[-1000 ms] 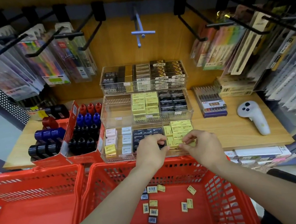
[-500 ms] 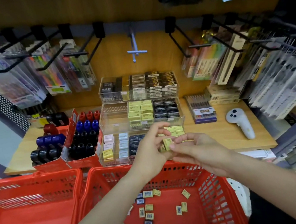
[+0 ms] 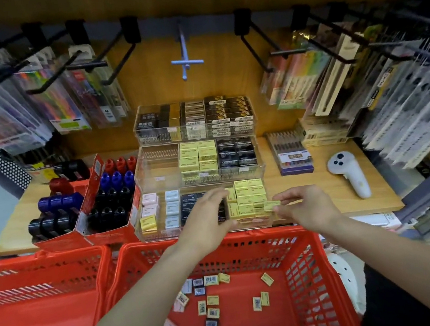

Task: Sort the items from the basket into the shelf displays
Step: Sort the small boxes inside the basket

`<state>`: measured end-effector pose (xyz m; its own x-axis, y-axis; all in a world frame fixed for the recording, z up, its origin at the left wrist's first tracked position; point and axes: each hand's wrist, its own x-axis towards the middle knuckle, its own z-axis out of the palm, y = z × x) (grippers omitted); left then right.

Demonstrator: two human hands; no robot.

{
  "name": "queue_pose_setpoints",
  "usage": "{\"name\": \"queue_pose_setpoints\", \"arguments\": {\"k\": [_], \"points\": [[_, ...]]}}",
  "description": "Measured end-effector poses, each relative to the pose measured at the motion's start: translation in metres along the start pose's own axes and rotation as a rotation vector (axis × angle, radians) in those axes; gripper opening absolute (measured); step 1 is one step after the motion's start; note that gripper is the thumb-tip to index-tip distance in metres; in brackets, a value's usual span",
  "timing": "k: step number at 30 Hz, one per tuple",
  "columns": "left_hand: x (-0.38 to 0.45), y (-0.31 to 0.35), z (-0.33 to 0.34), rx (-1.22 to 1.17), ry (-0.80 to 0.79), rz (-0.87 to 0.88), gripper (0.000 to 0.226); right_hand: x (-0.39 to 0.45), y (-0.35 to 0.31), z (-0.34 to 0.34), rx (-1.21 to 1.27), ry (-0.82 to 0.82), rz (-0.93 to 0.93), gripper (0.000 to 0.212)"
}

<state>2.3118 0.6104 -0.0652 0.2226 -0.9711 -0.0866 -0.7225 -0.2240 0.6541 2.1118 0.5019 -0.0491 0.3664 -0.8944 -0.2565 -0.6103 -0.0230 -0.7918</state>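
My left hand (image 3: 206, 221) hangs released, fingers straight and spread, palm down over the front clear display tray (image 3: 146, 236), above its dark boxes; the forearm reaches up across the red basket (image 3: 297, 237). To its right, my right hand (image 3: 305, 206) pinches one small yellow box (image 3: 272, 205) between thumb and fingertips, level at the tray's right end beside the stacked yellow boxes (image 3: 249, 195). More small boxes (image 3: 214, 299) lie scattered on the basket floor below both arms.
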Motion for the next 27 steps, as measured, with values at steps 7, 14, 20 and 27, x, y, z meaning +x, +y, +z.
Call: {"name": "queue_pose_setpoints", "arguments": {"k": [7,14,20,27], "points": [[0.026,0.002,0.005,0.062,-0.118,0.019,0.091,0.015,0.005,0.014,-0.180,-0.028,-0.080,0.016],[0.033,-0.002,0.003,0.011,-0.137,-0.040,0.085,0.010,0.013,0.022,-0.336,0.070,-0.318,0.022],[0.037,-0.004,0.003,-0.018,-0.088,-0.049,0.080,0.011,0.013,0.029,-0.334,0.086,-0.376,0.018],[0.037,-0.006,0.005,-0.011,-0.074,-0.055,0.076,0.017,0.019,0.028,-0.383,0.033,-0.382,0.053]]}}
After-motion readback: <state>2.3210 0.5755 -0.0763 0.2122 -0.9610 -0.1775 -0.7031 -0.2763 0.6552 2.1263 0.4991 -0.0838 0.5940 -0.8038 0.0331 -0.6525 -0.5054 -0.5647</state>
